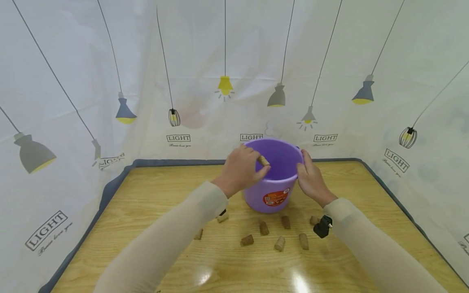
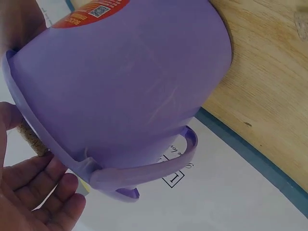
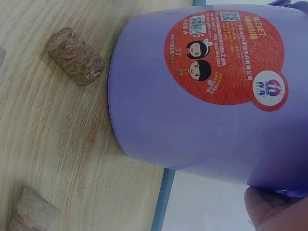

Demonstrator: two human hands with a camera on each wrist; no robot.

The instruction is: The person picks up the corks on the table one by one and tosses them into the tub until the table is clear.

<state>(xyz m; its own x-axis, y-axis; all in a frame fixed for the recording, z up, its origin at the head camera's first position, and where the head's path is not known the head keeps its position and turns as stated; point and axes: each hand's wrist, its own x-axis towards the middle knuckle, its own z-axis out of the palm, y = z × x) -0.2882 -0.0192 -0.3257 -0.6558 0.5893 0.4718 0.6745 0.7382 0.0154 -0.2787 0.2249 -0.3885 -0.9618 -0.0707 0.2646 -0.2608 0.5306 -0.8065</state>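
Observation:
A purple bucket [image 1: 269, 197] with a red label stands on the wooden table, its opening tilted toward me. My left hand [image 1: 239, 167] is at the left of the rim and pinches a cork [image 1: 263, 161] between thumb and fingers, over the opening. In the left wrist view that cork [image 2: 32, 138] shows just beyond the rim. On the other side, my right hand [image 1: 313, 179] grips the bucket's rim, thumb on the near side. Most of its fingers are hidden in the right wrist view. The inside bottom of the bucket cannot be seen.
Several loose corks lie before the bucket, among them a dark cork [image 1: 247, 240], a pale cork [image 1: 280, 243] and one cork [image 1: 222, 217] by my left sleeve. The bucket's handle [image 2: 149, 173] hangs at its side. A lamp-printed cloth [image 1: 205, 53] encloses the table [image 1: 146, 191].

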